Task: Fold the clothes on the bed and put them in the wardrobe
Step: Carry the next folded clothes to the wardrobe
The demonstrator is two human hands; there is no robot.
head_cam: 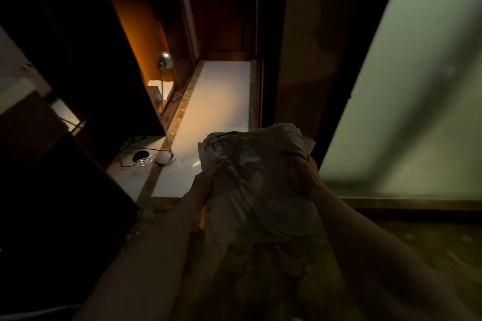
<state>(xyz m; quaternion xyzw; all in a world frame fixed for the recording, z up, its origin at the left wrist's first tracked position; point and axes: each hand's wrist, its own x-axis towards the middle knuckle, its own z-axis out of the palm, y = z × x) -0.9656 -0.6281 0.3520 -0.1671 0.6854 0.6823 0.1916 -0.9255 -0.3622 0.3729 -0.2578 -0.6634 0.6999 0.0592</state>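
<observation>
Dim hallway floor (219,101), pale and tiled, runs away from the viewer between dark wooden cabinets on one side and a frosted glass panel (407,91) on the other. Carried above that floor, chest-high and straight ahead, is a bundle of light-coloured clothes (257,177), loosely folded and somewhat bunched at the top. Its longer side runs away from the body, hanging down toward the viewer at the near end. The left hand (208,177) grips the bundle's left edge with curled fingers; the right hand (307,177) clasps the right edge the same way, so both hands hold it between them, equally near. Something small and yellow (202,216) shows just under the left wrist; what it is cannot be told. Left of the bundle, an open lit cupboard (146,41) glows orange, a floor lamp (164,65) standing at its foot. Judging by the task, the wardrobe is probably that lit opening, ahead and to the left of the bundle, so the carry would need to swing leftward.
</observation>
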